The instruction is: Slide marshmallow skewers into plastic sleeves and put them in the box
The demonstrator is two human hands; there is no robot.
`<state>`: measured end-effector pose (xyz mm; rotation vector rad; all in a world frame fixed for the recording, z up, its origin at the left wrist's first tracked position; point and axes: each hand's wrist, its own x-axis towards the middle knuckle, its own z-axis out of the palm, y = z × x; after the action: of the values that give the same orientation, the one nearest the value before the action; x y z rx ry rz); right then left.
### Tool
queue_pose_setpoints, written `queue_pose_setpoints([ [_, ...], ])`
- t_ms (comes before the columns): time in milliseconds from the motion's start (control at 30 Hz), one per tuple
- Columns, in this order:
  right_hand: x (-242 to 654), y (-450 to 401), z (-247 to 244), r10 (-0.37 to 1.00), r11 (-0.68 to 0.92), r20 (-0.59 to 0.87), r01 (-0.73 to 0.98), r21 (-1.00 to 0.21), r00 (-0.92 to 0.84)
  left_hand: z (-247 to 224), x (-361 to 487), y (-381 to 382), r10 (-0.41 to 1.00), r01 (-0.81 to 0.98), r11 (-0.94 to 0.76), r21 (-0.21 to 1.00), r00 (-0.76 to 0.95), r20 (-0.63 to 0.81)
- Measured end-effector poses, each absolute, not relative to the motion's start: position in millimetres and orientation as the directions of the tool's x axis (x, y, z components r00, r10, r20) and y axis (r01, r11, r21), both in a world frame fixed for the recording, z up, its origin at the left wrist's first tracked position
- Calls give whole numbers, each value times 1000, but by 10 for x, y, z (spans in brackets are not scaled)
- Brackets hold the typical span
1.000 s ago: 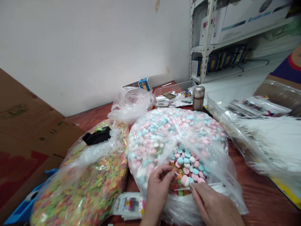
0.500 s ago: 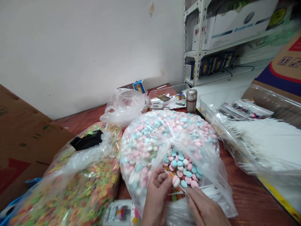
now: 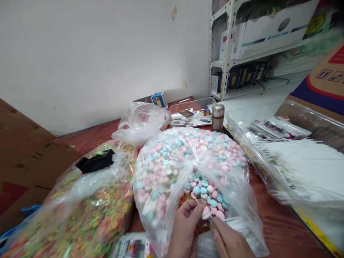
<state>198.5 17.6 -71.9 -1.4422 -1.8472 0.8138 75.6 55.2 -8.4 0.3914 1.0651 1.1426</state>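
A large clear bag (image 3: 166,157) of pink, blue and white candies stands on the table with its mouth open towards me. At that opening, my left hand (image 3: 185,225) pinches one end of a thin white string. My right hand (image 3: 228,238) has its fingertips pressed together on the string's other side. Between both hands a few candies (image 3: 206,212), pink and white with some orange, sit on the string. White strips (image 3: 239,225) lie in the bag's mouth beside my right hand.
On the left lies a bag of colourful ring candies (image 3: 94,215) with a black tape dispenser (image 3: 95,161) on it. At right is a clear tub (image 3: 268,179) of white strips. A metal shaker (image 3: 218,117) stands behind the candy bag.
Both hands have shifted slightly right and down with the threaded candies. The loose strand that stuck out to the left below them no longer shows. The view has moved a little.
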Motion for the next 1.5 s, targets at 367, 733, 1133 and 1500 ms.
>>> queue_pose_setpoints([
  [367,2126,838,-311,994,105,94,667,-738,-53,-124,509,973,994,523,-92,847,-7,112],
  [733,2104,1079,-216,994,92,44,549,-831,-101,-91,470,1114,995,494,-83,865,0,95],
  [1133,2171,753,-103,856,-506,-287,-580,-638,-431,-40,562,768,890,-625,455,635,293,-350],
  [1500,1971,685,-266,934,-355,-282,-473,-806,-220,59,704,677,937,-451,324,832,31,-348],
])
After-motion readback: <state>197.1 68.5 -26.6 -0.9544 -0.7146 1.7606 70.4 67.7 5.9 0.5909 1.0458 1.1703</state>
